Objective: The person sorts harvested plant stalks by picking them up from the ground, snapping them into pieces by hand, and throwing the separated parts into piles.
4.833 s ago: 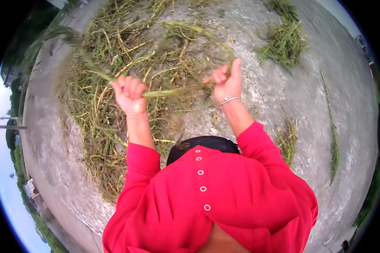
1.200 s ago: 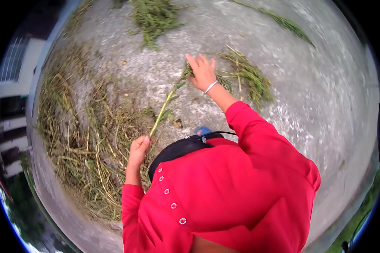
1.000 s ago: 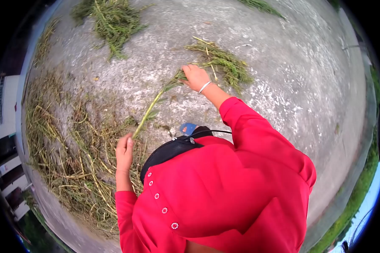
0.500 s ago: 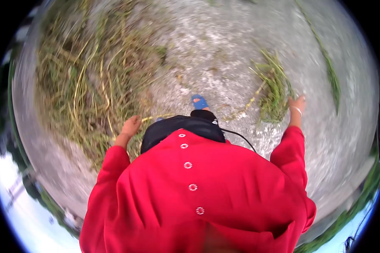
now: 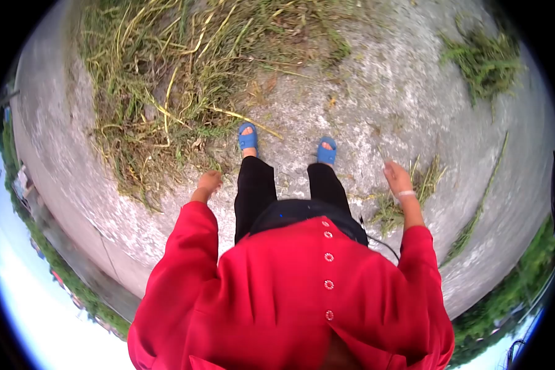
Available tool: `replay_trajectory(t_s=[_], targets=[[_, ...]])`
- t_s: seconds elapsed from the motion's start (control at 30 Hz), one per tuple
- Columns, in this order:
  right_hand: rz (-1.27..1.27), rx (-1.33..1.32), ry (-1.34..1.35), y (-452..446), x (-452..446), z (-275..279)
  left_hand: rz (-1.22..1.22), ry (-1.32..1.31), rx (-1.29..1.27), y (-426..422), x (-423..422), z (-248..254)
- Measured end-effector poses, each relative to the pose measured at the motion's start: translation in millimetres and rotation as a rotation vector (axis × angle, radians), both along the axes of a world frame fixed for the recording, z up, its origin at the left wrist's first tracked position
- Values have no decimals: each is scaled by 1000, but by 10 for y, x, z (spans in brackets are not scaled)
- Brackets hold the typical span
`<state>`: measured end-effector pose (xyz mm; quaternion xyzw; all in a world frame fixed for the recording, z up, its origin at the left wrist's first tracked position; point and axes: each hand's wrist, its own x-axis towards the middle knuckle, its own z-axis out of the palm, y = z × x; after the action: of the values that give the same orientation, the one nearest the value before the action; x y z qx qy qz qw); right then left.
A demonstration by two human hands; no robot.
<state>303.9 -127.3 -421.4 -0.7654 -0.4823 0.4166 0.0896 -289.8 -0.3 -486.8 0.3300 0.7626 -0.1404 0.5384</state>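
Observation:
My left hand (image 5: 209,180) hangs low, beside the edge of a broad heap of cut green and yellowish stalks (image 5: 185,80). Its fingers are loosely bent, and I see nothing in them. My right hand (image 5: 399,177), with a pale band at the wrist, hangs with its fingers loose and holds nothing visible. Behind it on the ground lies a small bunch of leafy stalks (image 5: 428,180), partly hidden by the hand and forearm. One yellow stalk (image 5: 246,121) crosses in front of my left blue sandal (image 5: 247,138).
Rough grey concrete ground (image 5: 388,105) lies underfoot. A green leafy clump (image 5: 484,61) sits at the far right, and a long thin stalk (image 5: 484,197) lies along the right side. My right blue sandal (image 5: 327,151) stands apart from the heap.
The view has shifted, and both sandals now show plainly. My right hand hangs closer in to my body. A leafy clump has come into view at the upper right.

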Motion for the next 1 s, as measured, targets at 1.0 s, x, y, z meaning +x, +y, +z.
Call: replay_trajectory(t_s=[1.0], targets=[[-728,-833,87,-307,-1375,-229,-743,166,512,2184,-1295,-2020]])
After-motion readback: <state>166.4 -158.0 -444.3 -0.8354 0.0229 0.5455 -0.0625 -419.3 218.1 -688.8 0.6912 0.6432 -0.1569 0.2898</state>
